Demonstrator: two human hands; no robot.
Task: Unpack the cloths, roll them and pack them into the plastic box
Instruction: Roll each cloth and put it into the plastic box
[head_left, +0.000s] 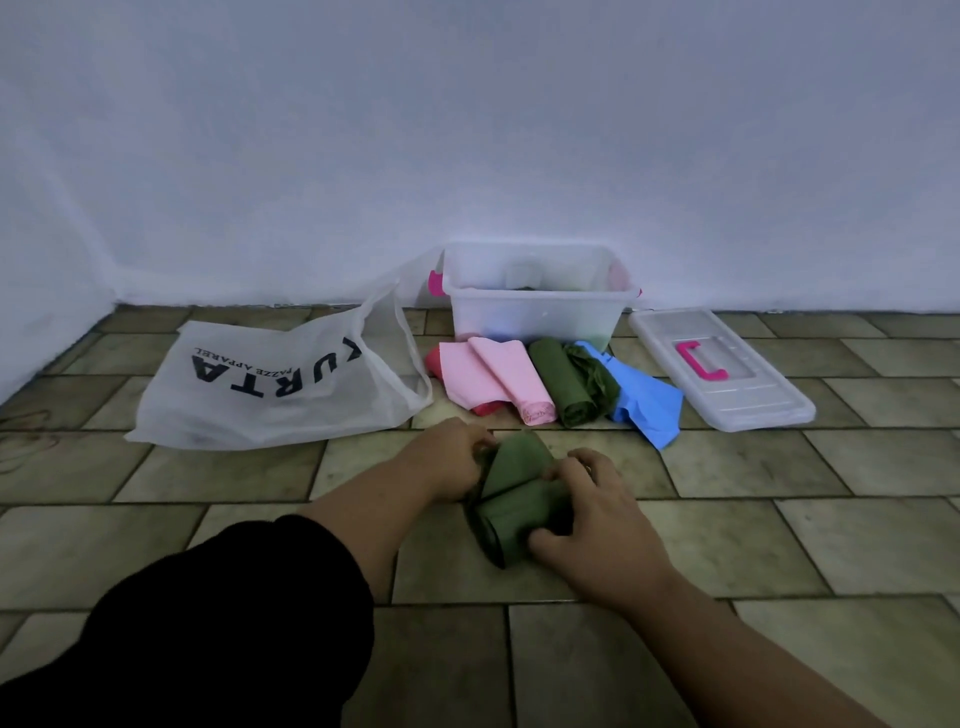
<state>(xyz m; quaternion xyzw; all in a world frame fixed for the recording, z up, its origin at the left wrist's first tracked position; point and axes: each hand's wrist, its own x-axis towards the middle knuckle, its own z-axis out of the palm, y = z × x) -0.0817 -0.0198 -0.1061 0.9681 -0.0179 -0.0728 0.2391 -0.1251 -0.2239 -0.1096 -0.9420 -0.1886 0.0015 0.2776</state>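
Down low, a floor (810, 545) of dull, olive-brown tiles with dark joints meets a plain pale wall (467, 130) – the light is dim and bluish. Near the middle of the tiles lies a green cloth (511, 496), partly rolled, between both hands. The left hand (452, 460), on an arm in a black sleeve (218, 623), pinches the cloth's far edge with curled fingers. The right hand (592, 514) curls over the rolled part, thumb against its near side.

Against the wall stands the box (530, 319), clear plastic with pink catches, open, with something dark inside that is too blurred to tell. Its lid (758, 397) lies flat on the tiles to the right, pink handle up. Just in front of the box lie more cloths, side by side – a red one (432, 364) mostly under two pink ones (488, 374), a green roll (558, 379), a blue one (647, 402). To the left a white bag (270, 395) with black lettering sags on the floor, mouth towards the box.
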